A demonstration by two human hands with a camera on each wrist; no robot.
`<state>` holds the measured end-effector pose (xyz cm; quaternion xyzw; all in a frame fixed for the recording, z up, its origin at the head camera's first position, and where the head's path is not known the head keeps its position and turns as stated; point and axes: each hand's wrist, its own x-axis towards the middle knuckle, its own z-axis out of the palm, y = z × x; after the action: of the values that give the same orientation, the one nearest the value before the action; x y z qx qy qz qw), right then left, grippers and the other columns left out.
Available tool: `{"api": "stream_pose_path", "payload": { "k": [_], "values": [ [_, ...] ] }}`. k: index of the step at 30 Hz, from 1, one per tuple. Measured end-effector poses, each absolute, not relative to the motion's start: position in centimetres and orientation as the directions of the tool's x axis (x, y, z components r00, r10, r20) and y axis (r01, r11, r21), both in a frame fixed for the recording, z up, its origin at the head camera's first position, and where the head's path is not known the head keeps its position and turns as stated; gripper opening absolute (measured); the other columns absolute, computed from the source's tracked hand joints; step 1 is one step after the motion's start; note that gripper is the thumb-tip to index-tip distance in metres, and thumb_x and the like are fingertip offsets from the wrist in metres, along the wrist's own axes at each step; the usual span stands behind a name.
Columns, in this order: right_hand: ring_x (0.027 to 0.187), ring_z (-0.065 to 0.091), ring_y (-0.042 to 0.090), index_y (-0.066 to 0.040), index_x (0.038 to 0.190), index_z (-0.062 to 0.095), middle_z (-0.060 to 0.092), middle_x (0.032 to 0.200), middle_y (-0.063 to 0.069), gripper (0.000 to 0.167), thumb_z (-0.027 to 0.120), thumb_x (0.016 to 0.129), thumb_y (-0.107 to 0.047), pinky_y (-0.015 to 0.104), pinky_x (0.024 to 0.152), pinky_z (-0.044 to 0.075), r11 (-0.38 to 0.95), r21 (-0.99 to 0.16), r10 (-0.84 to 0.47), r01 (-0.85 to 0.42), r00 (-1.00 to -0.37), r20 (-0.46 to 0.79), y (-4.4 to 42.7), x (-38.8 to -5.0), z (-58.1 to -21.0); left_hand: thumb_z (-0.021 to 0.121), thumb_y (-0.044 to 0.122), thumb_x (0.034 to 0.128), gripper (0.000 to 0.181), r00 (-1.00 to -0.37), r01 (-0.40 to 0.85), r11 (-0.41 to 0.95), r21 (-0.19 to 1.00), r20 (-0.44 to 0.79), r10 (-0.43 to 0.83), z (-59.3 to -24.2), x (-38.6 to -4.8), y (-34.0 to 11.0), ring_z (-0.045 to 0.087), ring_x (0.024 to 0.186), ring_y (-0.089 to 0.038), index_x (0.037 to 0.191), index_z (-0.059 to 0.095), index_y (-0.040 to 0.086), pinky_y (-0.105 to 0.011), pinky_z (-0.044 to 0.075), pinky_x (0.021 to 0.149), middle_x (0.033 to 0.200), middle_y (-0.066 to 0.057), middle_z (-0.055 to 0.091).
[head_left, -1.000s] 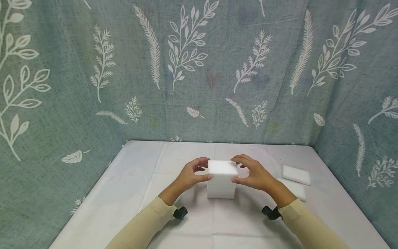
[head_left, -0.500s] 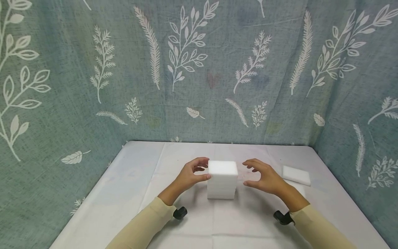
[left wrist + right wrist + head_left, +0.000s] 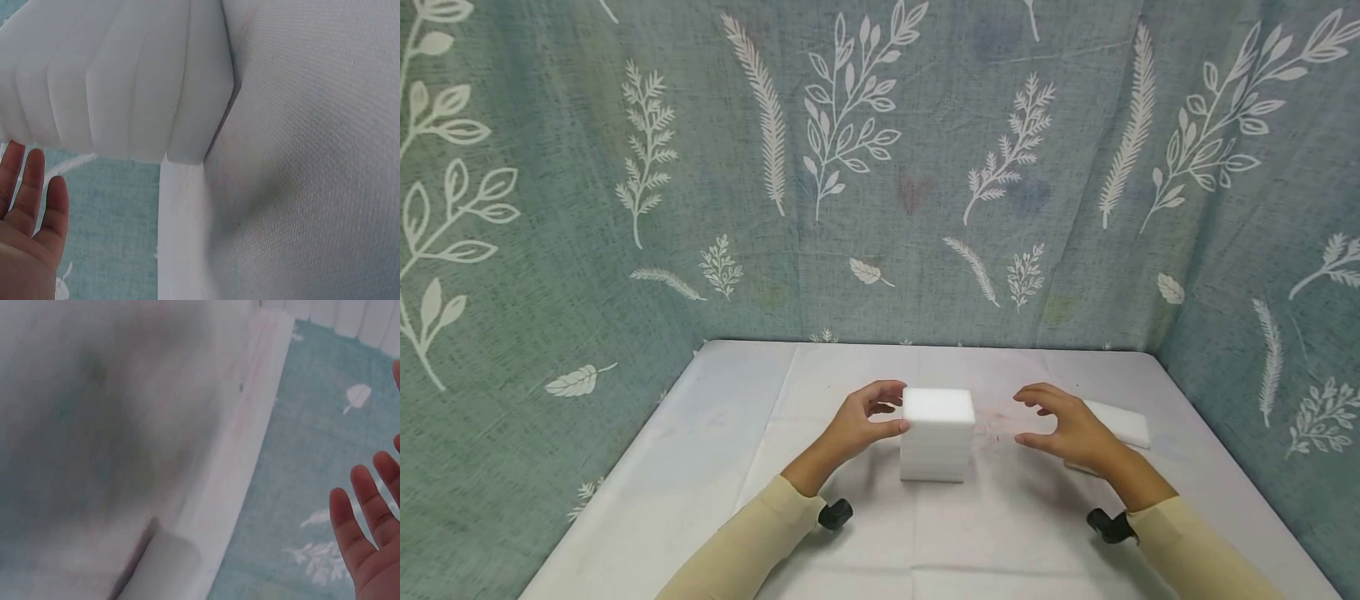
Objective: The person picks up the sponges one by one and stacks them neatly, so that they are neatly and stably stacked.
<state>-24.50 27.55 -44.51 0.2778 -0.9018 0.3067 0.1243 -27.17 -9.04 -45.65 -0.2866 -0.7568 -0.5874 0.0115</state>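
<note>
Several white foam sponges, flat and rectangular, are piled into an upright stack (image 3: 934, 442) at the middle of the table. My left hand (image 3: 867, 421) is at the left side of the stack's top, thumb at the front corner and fingers towards the back. In the left wrist view, the stacked sponges (image 3: 112, 94) show their layered edges, and the fingers (image 3: 29, 187) are spread just beside them. My right hand (image 3: 1063, 429) hovers to the right of the stack, thumb and fingers apart, holding nothing. It partly covers the loose sponges on that side.
A loose white sponge (image 3: 1122, 423) lies at the right of the table (image 3: 737, 467). Another sponge (image 3: 1081, 470) shows only its edge under my right hand. Leaf-patterned cloth (image 3: 910, 250) hangs behind and along both sides.
My right hand has let go of the stack's right side and moved rightwards, over the loose sponges. My left hand and the stack look nearly unmoved.
</note>
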Motion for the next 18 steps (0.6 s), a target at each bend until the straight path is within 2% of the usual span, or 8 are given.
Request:
{"api": "stream_pose_path", "payload": {
  "k": [9,15,18],
  "values": [
    [0.109,0.058,0.028,-0.011,0.122,0.063,0.058,0.125,0.007,0.052,0.085,0.076,-0.017,0.045,0.085,0.054,0.715,-0.498,-0.354,-0.491,-0.868,0.347,29.8,-24.9,-45.3,0.083,0.023,0.0787,0.057,-0.834,0.451,0.150,0.880,0.356,0.421,-45.9,-27.2,-9.1,0.058,0.109,-0.022,0.128,0.059,0.009,-0.044,0.048,0.095,0.114,-0.003,0.064],
    [0.105,0.060,0.031,-0.010,0.119,0.065,0.058,0.124,0.008,0.048,0.085,0.077,-0.018,0.046,0.083,0.054,0.732,-0.493,-0.339,-0.470,-0.879,0.335,31.4,-24.4,-45.6,0.084,0.023,0.0778,0.056,-0.841,0.442,0.163,0.882,0.344,0.417,-45.8,-27.2,-9.1,0.058,0.108,-0.019,0.127,0.060,0.011,-0.042,0.048,0.095,0.113,-0.001,0.064],
    [0.105,0.059,0.031,-0.010,0.118,0.065,0.059,0.124,0.009,0.046,0.084,0.077,-0.021,0.047,0.083,0.054,0.746,-0.485,-0.335,-0.457,-0.886,0.319,32.1,-24.0,-45.7,0.082,0.017,0.0796,0.055,-0.840,0.443,0.162,0.882,0.344,0.420,-45.7,-27.2,-9.1,0.058,0.109,-0.023,0.128,0.058,0.007,-0.048,0.046,0.096,0.114,-0.005,0.064]
  ]
}}
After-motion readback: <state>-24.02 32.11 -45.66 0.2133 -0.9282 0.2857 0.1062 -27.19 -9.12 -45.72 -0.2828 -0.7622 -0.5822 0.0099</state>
